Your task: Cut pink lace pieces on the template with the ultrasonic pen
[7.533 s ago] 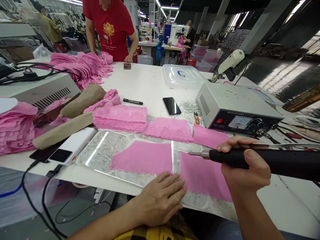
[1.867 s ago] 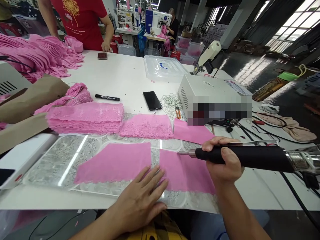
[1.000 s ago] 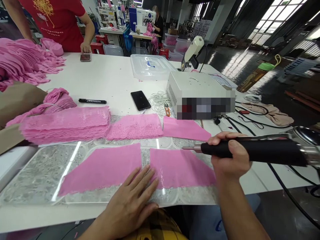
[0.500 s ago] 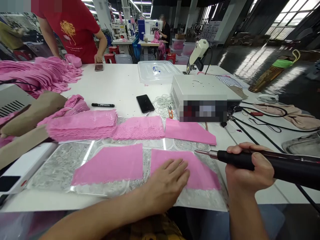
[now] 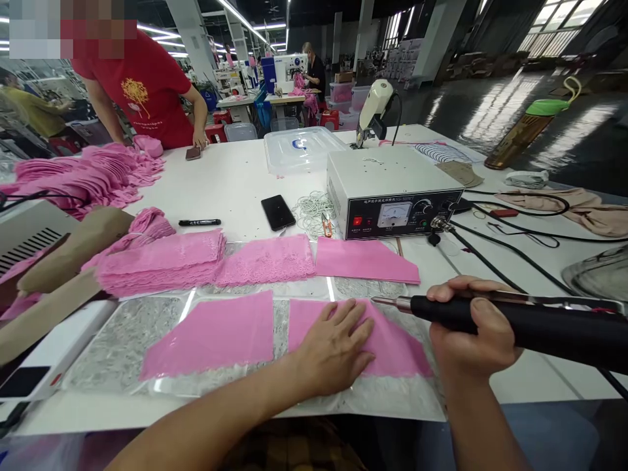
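My left hand (image 5: 338, 347) lies flat with its fingers spread on a pink fabric piece (image 5: 392, 343) with a slanted right side. In my right hand (image 5: 475, 333) is a black corded handheld welding tool (image 5: 549, 330), its thin metal tip pointing left above the upper edge of that piece. A slim metal implement, its kind unclear, runs along the tool's top. A second pink fabric piece (image 5: 220, 333) lies to the left on the grey-patterned clear mat (image 5: 118, 347). Behind are a lace stack (image 5: 161, 261), a lace panel (image 5: 269, 258) and plain pink pieces (image 5: 363, 258).
A control box (image 5: 397, 190) with a dial stands behind, its cables (image 5: 510, 252) trailing right. Nearby lie a phone (image 5: 277, 213), a marker (image 5: 199, 222), orange snips (image 5: 326, 227) and a clear plastic lid (image 5: 304, 147). A person in red (image 5: 142, 98) stands across the table.
The tool in my right hand has shifted slightly left, its tip closer to my left fingers. My left hand stays on the fabric. The whole view has tilted a little.
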`<state>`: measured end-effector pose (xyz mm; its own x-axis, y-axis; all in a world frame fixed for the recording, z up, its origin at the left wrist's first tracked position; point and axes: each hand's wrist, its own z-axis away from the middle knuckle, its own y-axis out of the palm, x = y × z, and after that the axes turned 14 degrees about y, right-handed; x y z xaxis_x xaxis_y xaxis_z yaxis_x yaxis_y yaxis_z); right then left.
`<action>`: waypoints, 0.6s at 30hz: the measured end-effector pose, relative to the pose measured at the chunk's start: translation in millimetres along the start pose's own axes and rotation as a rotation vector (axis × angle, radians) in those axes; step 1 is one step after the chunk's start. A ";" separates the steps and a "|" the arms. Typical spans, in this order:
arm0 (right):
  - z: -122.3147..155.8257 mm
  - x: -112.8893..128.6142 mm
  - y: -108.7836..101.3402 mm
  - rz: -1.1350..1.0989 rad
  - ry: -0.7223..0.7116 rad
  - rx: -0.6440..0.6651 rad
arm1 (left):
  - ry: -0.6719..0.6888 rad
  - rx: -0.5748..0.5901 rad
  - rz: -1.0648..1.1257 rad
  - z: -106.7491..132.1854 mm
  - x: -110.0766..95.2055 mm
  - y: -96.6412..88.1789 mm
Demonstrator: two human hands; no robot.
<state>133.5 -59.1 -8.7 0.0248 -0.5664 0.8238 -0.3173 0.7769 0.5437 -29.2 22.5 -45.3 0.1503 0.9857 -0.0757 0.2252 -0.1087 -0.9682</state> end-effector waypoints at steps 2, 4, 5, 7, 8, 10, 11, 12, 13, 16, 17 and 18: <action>0.4 -0.2 -0.5 -0.004 0.010 0.004 | -0.003 0.009 0.010 -0.9 0.3 -1.9; 0.3 -0.7 -1.4 -0.003 0.016 0.021 | -0.005 0.018 0.020 -1.7 0.7 -3.9; 0.2 -1.0 -1.9 -0.002 0.020 0.032 | -0.007 0.022 0.024 -2.0 0.9 -4.8; 0.0 -1.5 -2.5 0.000 0.031 0.048 | -0.010 0.031 0.030 -2.3 1.4 -6.1; -0.1 -1.7 -2.5 0.003 0.034 0.053 | -0.012 0.033 0.033 -2.3 1.6 -6.3; -0.2 -2.0 -1.9 0.014 0.033 0.060 | -0.013 0.036 0.039 -2.2 2.0 -6.0; -0.2 -2.1 -1.4 0.021 0.027 0.061 | -0.013 0.037 0.041 -2.0 2.3 -5.5; -0.2 -2.2 -0.9 0.026 0.021 0.063 | -0.013 0.037 0.043 -1.9 2.6 -5.0; -0.2 -2.3 -0.4 0.032 0.016 0.068 | -0.012 0.037 0.045 -1.8 2.8 -4.3; 0.0 -3.1 0.4 0.053 -0.007 0.091 | -0.010 0.036 0.051 -1.5 3.5 -3.0; 0.2 -3.6 0.4 0.063 -0.020 0.099 | -0.010 0.034 0.053 -1.4 3.6 -2.9; 0.3 -4.2 0.5 0.074 -0.033 0.107 | -0.010 0.032 0.054 -1.4 3.7 -2.9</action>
<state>133.0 -56.4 -11.9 -0.0330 -0.5189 0.8542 -0.4161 0.7842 0.4603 -28.0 26.3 -42.4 0.1521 0.9797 -0.1302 0.1862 -0.1578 -0.9698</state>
